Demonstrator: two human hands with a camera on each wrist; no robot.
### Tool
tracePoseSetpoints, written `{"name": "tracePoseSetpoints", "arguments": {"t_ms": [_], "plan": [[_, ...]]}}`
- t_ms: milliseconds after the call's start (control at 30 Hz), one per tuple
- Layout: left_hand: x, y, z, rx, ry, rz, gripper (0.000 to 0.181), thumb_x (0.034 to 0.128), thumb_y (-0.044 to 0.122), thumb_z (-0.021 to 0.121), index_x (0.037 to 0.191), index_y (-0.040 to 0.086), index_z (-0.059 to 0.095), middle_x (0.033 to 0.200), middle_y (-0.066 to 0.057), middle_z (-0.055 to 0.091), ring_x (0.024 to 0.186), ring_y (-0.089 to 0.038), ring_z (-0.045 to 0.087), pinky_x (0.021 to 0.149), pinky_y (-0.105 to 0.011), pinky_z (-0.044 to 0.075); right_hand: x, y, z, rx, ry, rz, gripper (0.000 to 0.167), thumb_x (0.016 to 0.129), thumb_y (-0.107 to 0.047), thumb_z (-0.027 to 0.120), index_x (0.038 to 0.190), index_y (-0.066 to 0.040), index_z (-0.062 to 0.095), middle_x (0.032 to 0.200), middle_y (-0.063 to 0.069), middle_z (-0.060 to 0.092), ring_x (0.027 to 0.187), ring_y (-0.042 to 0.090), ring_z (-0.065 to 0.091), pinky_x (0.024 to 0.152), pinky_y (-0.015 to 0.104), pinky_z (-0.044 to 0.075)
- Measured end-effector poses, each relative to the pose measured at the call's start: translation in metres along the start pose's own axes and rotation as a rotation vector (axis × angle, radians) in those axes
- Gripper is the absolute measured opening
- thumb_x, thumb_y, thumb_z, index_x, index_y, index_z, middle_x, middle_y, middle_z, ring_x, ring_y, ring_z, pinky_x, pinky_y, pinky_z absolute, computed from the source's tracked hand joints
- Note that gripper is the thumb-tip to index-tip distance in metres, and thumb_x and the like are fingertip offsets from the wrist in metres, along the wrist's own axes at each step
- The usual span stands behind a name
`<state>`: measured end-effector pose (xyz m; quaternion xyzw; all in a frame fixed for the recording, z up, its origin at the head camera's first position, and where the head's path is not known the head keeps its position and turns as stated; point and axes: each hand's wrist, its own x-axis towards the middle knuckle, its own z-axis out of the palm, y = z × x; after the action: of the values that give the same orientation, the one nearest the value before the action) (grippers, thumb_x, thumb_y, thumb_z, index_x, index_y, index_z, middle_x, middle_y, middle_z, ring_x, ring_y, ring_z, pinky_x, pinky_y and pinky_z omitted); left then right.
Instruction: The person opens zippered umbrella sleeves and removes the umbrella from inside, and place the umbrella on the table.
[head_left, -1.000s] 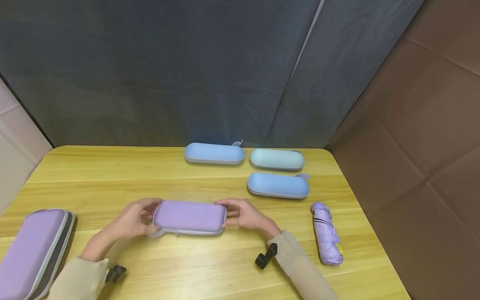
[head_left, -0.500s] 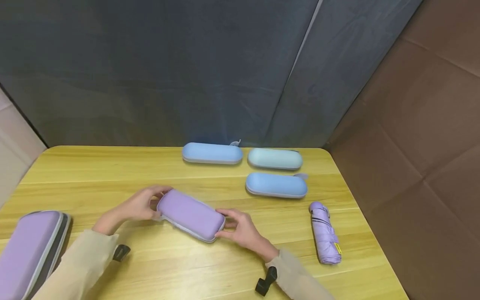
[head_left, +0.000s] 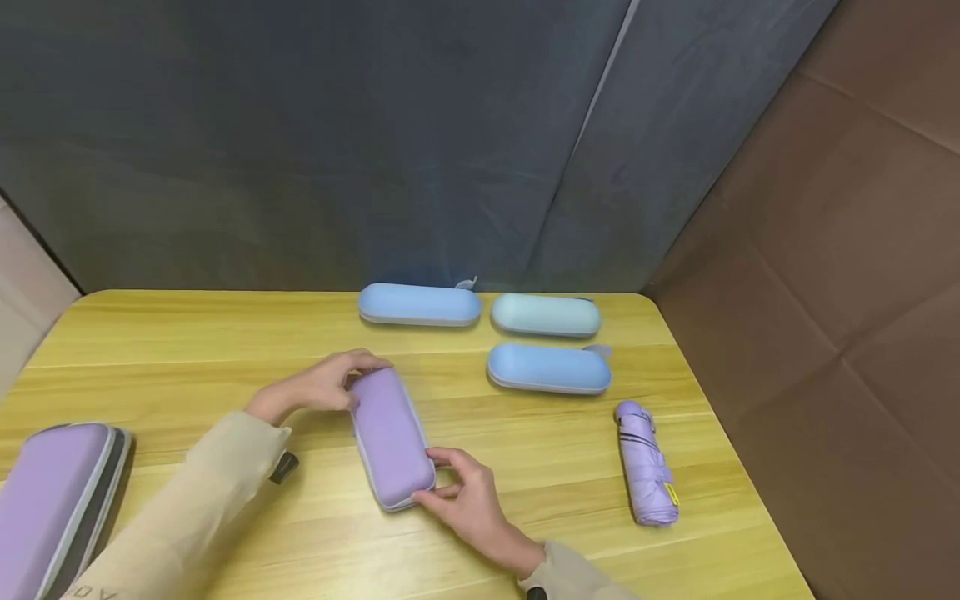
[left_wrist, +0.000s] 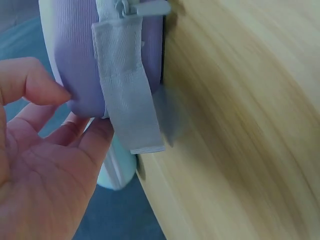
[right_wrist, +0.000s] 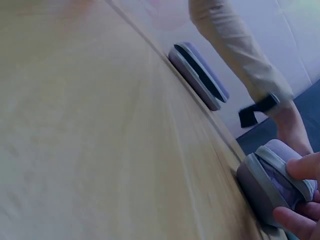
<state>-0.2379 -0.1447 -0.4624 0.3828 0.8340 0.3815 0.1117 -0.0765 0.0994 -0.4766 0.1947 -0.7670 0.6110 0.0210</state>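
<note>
Between both hands a purple zip case (head_left: 392, 437) stands lengthwise, its far end leaning slightly left on the wooden table. My left hand (head_left: 322, 385) pinches the far end; in the left wrist view, the thumb and fingers of that hand (left_wrist: 55, 160) grip the case (left_wrist: 80, 55) beside a grey fabric tab (left_wrist: 127, 95) and zip pull. My right hand (head_left: 472, 508) pinches the near right corner. The right wrist view shows the near end of the case (right_wrist: 260, 190) with its zip parted and purple material inside, right fingers (right_wrist: 300, 220) on it.
A larger purple case (head_left: 52, 500) with a dark side lies at the left. Two blue cases (head_left: 420, 305) (head_left: 550, 368) and a pale green case (head_left: 546, 315) lie toward the back. A folded purple umbrella (head_left: 647, 467) lies on the right. Dark cloth (head_left: 300, 142) hangs behind the table.
The purple case has turned clockwise from lying crosswise to nearly lengthwise. My left hand has moved away and to the right, and my right hand has come nearer, both still gripping it.
</note>
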Motion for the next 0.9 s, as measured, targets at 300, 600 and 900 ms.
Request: {"name": "tracePoseSetpoints", "arguments": {"t_ms": [300, 600, 900], "plan": [[0.019, 0.003, 0.008, -0.004, -0.009, 0.023, 0.051, 0.0669, -0.008, 0.056, 0.118, -0.006, 0.059, 0.107, -0.016, 0.06, 0.091, -0.025, 0.053, 0.082, -0.044, 0.048, -0.006, -0.007, 0.009, 0.004, 0.041, 0.017, 0.043, 0.069, 0.013, 0.074, 0.106, 0.014, 0.053, 0.098, 0.027, 0.06, 0.083, 0.037, 0.065, 0.065, 0.026, 0.056], [0.022, 0.014, 0.022, 0.068, 0.112, 0.015, 0.044, 0.0701, -0.005, 0.057, 0.114, -0.006, 0.063, 0.104, -0.016, 0.062, 0.089, -0.026, 0.056, 0.077, -0.04, 0.048, -0.007, -0.01, 0.01, -0.043, 0.046, -0.007, 0.035, 0.073, 0.008, 0.073, 0.103, 0.012, 0.054, 0.095, 0.024, 0.061, 0.086, 0.033, 0.064, 0.066, 0.03, 0.056], [0.008, 0.064, 0.063, 0.325, 0.468, -0.283, 0.058, 0.0787, 0.034, 0.071, 0.116, -0.008, 0.058, 0.117, -0.033, 0.05, 0.101, -0.046, 0.05, 0.074, -0.056, 0.048, 0.007, -0.008, -0.004, -0.176, 0.055, -0.149, 0.018, 0.081, 0.018, 0.052, 0.093, 0.012, 0.064, 0.084, 0.023, 0.066, 0.056, 0.021, 0.058, 0.046, 0.011, 0.044]]}}
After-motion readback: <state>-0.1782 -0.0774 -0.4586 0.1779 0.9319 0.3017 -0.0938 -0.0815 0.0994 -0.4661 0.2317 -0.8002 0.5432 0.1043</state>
